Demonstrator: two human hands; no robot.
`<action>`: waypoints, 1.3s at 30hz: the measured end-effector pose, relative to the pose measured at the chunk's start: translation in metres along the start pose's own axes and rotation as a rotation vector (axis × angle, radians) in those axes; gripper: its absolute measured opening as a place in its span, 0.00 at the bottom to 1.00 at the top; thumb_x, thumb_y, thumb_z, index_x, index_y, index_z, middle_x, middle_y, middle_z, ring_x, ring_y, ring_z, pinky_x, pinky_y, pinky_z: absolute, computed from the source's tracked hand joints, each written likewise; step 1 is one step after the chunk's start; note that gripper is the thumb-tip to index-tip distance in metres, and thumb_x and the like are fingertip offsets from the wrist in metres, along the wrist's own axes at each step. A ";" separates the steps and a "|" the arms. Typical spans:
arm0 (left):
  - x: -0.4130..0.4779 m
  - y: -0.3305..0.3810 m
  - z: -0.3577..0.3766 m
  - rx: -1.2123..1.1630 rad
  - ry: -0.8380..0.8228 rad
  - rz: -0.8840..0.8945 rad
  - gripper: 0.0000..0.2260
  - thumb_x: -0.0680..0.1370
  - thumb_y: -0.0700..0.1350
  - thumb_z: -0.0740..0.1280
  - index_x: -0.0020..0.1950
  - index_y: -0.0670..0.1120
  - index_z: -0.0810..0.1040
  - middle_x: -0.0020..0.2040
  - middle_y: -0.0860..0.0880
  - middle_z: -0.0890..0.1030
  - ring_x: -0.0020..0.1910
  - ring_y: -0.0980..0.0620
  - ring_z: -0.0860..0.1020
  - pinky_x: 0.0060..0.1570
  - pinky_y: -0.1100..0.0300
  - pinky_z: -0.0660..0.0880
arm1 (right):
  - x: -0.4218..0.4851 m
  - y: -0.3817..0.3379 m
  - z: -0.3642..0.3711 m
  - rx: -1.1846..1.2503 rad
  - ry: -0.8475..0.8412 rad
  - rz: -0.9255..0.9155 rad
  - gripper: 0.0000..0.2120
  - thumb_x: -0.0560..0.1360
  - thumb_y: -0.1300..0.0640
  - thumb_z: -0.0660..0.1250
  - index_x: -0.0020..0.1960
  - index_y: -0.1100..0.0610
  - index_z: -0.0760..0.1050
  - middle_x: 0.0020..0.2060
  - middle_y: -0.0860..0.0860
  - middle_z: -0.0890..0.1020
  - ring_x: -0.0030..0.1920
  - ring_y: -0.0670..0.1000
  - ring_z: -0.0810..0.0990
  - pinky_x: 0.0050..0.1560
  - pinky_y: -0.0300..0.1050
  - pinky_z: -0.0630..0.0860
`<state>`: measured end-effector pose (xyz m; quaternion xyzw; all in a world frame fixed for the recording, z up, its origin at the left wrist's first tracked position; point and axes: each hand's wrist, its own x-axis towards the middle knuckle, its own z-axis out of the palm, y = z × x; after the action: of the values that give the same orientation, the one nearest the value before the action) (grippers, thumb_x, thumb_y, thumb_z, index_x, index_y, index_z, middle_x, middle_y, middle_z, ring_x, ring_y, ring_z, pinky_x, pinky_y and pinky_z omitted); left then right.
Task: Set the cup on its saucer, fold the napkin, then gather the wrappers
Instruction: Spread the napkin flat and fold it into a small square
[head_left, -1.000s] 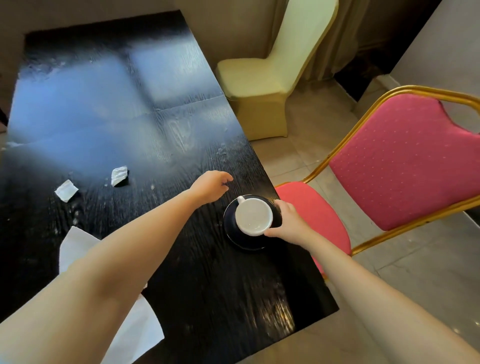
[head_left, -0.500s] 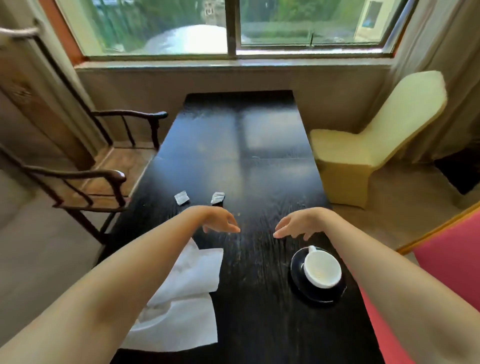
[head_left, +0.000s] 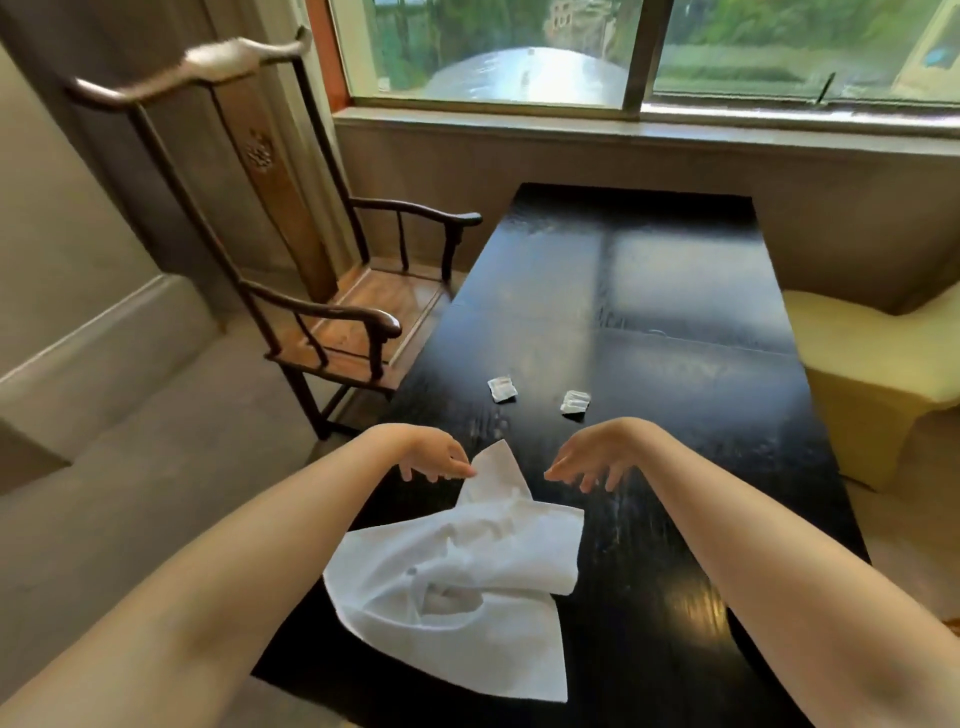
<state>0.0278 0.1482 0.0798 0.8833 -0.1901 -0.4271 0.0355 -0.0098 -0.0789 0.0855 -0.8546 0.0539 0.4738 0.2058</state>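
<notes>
White napkin (head_left: 457, 582) crumpled on the dark surface (head_left: 675, 322), lower centre of the frame, top corner peaking up between the hands. Left hand (head_left: 434, 457) fingertips touching that corner, fingers loosely spread. Right hand (head_left: 592, 462) just right of it, fingers splayed, gripping nothing. Two wrappers (head_left: 502, 388) (head_left: 575, 401) beyond the hands, mid-frame.

Two arms come in from the bottom of the picture. Both are bare all the way down, with no sleeves showing. The left hand (head_left: 434, 457) is bare too, with no glove. The right hand (head_left: 592, 462) is the same. The wrists look plain and so do the fingers (head_left: 584, 480). The nails are too blurry to tell much.
</notes>
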 end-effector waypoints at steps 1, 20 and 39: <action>0.001 -0.012 0.000 -0.008 -0.006 0.002 0.22 0.78 0.59 0.57 0.69 0.51 0.68 0.65 0.48 0.75 0.58 0.49 0.76 0.52 0.53 0.77 | 0.009 -0.008 0.004 0.012 0.008 0.006 0.26 0.78 0.45 0.60 0.71 0.57 0.64 0.68 0.55 0.72 0.64 0.56 0.75 0.64 0.57 0.73; 0.083 -0.122 0.121 -0.068 0.115 0.066 0.23 0.73 0.49 0.68 0.65 0.45 0.66 0.63 0.42 0.67 0.57 0.42 0.71 0.54 0.50 0.74 | 0.140 -0.037 0.134 -0.146 0.425 0.151 0.21 0.77 0.62 0.57 0.69 0.58 0.60 0.69 0.57 0.64 0.66 0.62 0.64 0.61 0.56 0.66; 0.067 -0.123 0.066 -0.060 -0.073 0.201 0.05 0.72 0.45 0.68 0.47 0.48 0.77 0.42 0.53 0.77 0.44 0.52 0.76 0.39 0.63 0.71 | 0.070 0.008 0.066 -0.197 0.455 0.070 0.17 0.80 0.50 0.56 0.37 0.58 0.73 0.38 0.53 0.77 0.41 0.56 0.75 0.38 0.47 0.67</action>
<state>0.0524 0.2437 -0.0392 0.8420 -0.2662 -0.4589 0.0976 -0.0263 -0.0521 -0.0059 -0.9527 0.0820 0.2792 0.0873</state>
